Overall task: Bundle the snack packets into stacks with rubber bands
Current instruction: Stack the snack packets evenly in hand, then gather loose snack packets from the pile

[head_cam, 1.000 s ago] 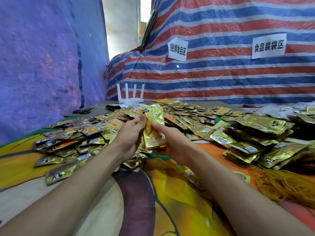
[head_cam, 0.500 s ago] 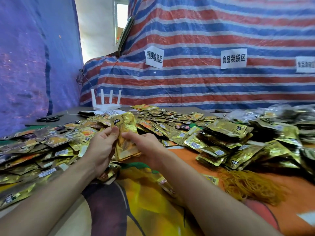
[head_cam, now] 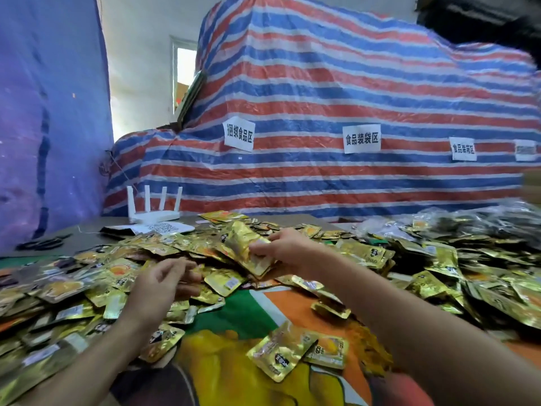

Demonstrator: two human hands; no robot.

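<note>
Nearest you, two loose gold packets (head_cam: 282,351) lie on the printed cloth (head_cam: 234,317) over the desk (head_cam: 87,230). A yellow tangle (head_cam: 370,344) sits just beside your right forearm. It's partly hidden and looks like rubber bands.

Your left hand (head_cam: 159,284) is over the left heap of packets (head_cam: 73,288), fingers loosely curled and gripping nothing I can see. Your right hand (head_cam: 285,250) has its fingers pinched on a small stack of snack packets (head_cam: 244,247), tilted and raised above the pile. No band is on it.

Judged step: building the stack. The next move likely calls for taking another packet with the left hand, squaring the edges, then reaching for a band. The foil looks slippery, so pinch firmly.

Further back are black scissors (head_cam: 41,244) and a white router (head_cam: 153,213). Beyond them is a striped tarp (head_cam: 322,98) with paper labels (head_cam: 238,137), and a purple tarp (head_cam: 44,112) hangs on the left.
</note>
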